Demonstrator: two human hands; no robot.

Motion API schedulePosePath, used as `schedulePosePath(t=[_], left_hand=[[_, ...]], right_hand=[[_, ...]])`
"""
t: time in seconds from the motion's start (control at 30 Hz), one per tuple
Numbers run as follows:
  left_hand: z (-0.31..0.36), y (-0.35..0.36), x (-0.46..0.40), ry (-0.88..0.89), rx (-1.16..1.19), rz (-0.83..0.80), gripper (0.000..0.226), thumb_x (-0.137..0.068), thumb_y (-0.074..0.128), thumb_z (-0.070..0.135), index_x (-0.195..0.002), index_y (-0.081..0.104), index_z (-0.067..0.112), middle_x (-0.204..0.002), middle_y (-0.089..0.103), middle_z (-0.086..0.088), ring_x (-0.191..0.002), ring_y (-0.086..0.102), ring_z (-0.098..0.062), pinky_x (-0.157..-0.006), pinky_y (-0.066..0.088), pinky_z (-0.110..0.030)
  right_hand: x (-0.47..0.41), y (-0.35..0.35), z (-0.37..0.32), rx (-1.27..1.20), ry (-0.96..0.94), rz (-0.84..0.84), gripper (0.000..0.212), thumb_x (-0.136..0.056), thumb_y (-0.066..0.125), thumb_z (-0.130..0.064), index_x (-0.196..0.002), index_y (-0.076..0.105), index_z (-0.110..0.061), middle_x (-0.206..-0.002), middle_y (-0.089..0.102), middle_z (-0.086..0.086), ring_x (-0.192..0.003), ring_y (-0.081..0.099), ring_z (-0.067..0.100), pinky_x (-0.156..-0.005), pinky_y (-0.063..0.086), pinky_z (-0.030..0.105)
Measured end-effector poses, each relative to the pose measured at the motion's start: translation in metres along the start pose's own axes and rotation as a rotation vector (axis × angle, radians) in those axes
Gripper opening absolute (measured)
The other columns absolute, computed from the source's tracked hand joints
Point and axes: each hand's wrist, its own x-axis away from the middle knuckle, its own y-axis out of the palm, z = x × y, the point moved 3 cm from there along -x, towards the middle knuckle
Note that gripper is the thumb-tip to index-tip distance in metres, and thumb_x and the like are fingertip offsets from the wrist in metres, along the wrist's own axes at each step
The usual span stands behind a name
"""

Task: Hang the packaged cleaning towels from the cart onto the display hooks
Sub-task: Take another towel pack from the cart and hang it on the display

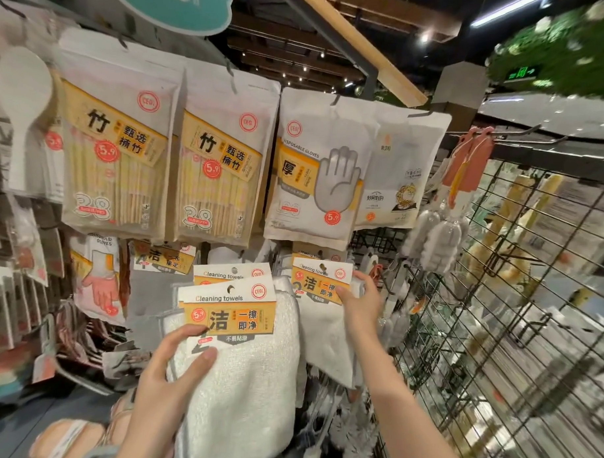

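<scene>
We hold the cleaning-towel stack (236,361) in our left hand (169,380); our right hand (359,300), nearer the hooks, pinches the hanging towel pack (321,283) up and right of it

Bright store light, soft wide-angle picture
Ceiling strip light (515,5) glares up beyond the right hand (359,300) — edges bend and smear, most left of the left hand (169,380).

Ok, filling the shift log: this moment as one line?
left hand: holds white cleaning towel pack | right hand: grips second white towel pack at display | hooking: unclear
</scene>
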Motion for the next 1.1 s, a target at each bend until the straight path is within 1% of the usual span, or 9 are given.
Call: schedulePosePath(t=[0.13,0.3,0.4,0.57,0.7,0.87,0.97,1.03,1.1], left_hand=[[-0.002,-0.002,-0.003,-0.010,-0.005,0.007,0.025,-0.080,0.068,0.009,-0.099,0.064,0.025,-0.105,0.056,0.031,-0.086,0.041,0.031,-0.095,0.028,-0.030],[-0.001,-0.005,-0.005,-0.004,-0.057,0.022,0.026,-0.080,0.069,0.010,-0.101,0.063,0.025,-0.107,0.053,0.031,-0.107,0.044,0.000,-0.095,0.027,-0.030],[0.000,-0.005,-0.005,0.001,-0.062,0.021,0.027,-0.080,0.069,0.010,-0.101,0.064,0.026,-0.109,0.053,0.031,-0.113,0.042,-0.007,-0.094,0.028,-0.031],[0.003,-0.006,-0.006,0.018,-0.050,0.012,0.026,-0.080,0.069,0.010,-0.100,0.064,0.027,-0.107,0.052,0.032,-0.108,0.045,-0.006,-0.094,0.027,-0.030],[0.002,-0.007,-0.003,0.026,-0.010,0.002,0.028,-0.078,0.071,0.013,-0.095,0.066,0.035,-0.104,0.058,0.036,-0.103,0.044,0.018,-0.098,0.032,-0.033],[0.000,-0.004,0.002,0.031,0.002,-0.019,0.030,-0.079,0.071,0.011,-0.091,0.066,0.038,-0.102,0.061,0.038,-0.101,0.049,0.019,-0.099,0.034,-0.034],[0.000,0.000,0.006,0.017,0.009,-0.037,0.031,-0.079,0.071,0.012,-0.092,0.066,0.040,-0.106,0.061,0.034,-0.110,0.050,0.006,-0.099,0.035,-0.036],[-0.001,0.002,0.007,0.025,0.001,-0.029,0.032,-0.079,0.070,0.010,-0.090,0.067,0.040,-0.104,0.063,0.031,-0.112,0.052,-0.001,-0.100,0.037,-0.037],[-0.001,0.004,0.011,0.031,-0.003,-0.039,0.033,-0.079,0.070,0.008,-0.089,0.067,0.039,-0.105,0.064,0.029,-0.112,0.054,-0.004,-0.101,0.038,-0.039]], right_hand=[[-0.009,0.004,0.001,-0.020,-0.009,-0.028,0.036,-0.086,0.063,-0.002,-0.118,0.057,-0.014,-0.123,0.050,0.001,-0.110,0.043,0.012,-0.090,0.036,0.026],[-0.023,0.010,0.005,0.018,-0.008,-0.017,0.035,-0.085,0.064,-0.003,-0.116,0.059,-0.016,-0.124,0.057,0.006,-0.115,0.053,0.021,-0.090,0.043,0.028],[-0.029,0.012,0.005,0.037,-0.017,-0.015,0.033,-0.084,0.064,-0.003,-0.113,0.059,-0.018,-0.121,0.058,0.006,-0.110,0.054,0.020,-0.090,0.045,0.031],[-0.031,0.008,0.002,0.092,-0.059,-0.016,0.031,-0.084,0.066,-0.006,-0.109,0.057,-0.021,-0.111,0.055,-0.004,-0.106,0.053,0.017,-0.086,0.043,0.029],[-0.025,-0.001,-0.001,0.160,-0.102,-0.064,0.040,-0.082,0.070,-0.013,-0.117,0.054,-0.020,-0.119,0.056,-0.004,-0.112,0.052,0.016,-0.088,0.039,0.027],[0.004,-0.014,-0.025,0.269,-0.244,-0.102,0.026,-0.085,0.065,-0.016,-0.110,0.058,-0.020,-0.118,0.048,-0.007,-0.124,0.040,0.017,-0.102,0.030,0.029],[0.037,-0.007,-0.046,0.196,-0.263,-0.288,0.012,-0.089,0.061,-0.018,-0.099,0.061,-0.025,-0.114,0.052,-0.009,-0.120,0.046,0.015,-0.102,0.039,0.033],[0.062,0.001,-0.057,0.185,-0.277,-0.448,0.015,-0.091,0.059,-0.024,-0.105,0.060,-0.028,-0.120,0.052,-0.011,-0.116,0.047,0.006,-0.094,0.045,0.016],[0.084,0.009,-0.066,0.212,-0.297,-0.549,0.025,-0.092,0.056,-0.027,-0.117,0.056,-0.027,-0.127,0.047,-0.011,-0.112,0.043,-0.004,-0.081,0.035,-0.006]])
